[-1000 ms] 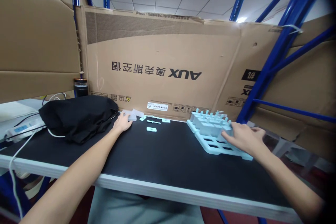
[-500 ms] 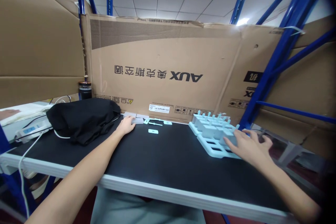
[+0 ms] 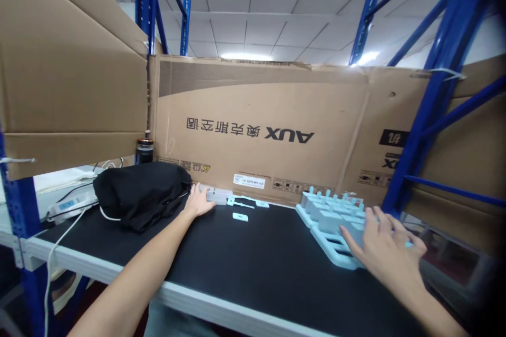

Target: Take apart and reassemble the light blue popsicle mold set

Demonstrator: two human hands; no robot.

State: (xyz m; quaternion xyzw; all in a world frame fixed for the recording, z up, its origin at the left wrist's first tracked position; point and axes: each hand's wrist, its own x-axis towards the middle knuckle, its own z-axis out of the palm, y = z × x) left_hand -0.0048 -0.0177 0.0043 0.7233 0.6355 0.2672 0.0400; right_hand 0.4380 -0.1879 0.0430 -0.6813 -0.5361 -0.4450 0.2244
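My left hand [image 3: 198,201] lies at the back of the table, fingers apart, against the left end of a pale grey box-shaped piece [image 3: 219,195]. Whether it grips that piece is hard to see. Just right of the piece are small light blue parts: a flat plate with a hole [image 3: 262,204], a thin rod [image 3: 244,205] and a nearer flat plate [image 3: 240,217]. On the right, my right hand [image 3: 389,245] is spread over the right side of a light blue rack [image 3: 336,255]. Several light blue blocks with upright pegs [image 3: 331,221] sit in it. The hand hides part of the rack.
A black cloth bundle [image 3: 140,195] lies left of my left hand, with a dark jar [image 3: 145,151] behind it. A white power strip [image 3: 75,205] and cables are at the far left. Cardboard [image 3: 253,100] walls the back; blue metal posts [image 3: 419,116] stand at the sides.
The camera view has tilted up, so the table sits lower in the picture. My right hand's fingers have spread over the rack; my left hand stays by the grey piece.
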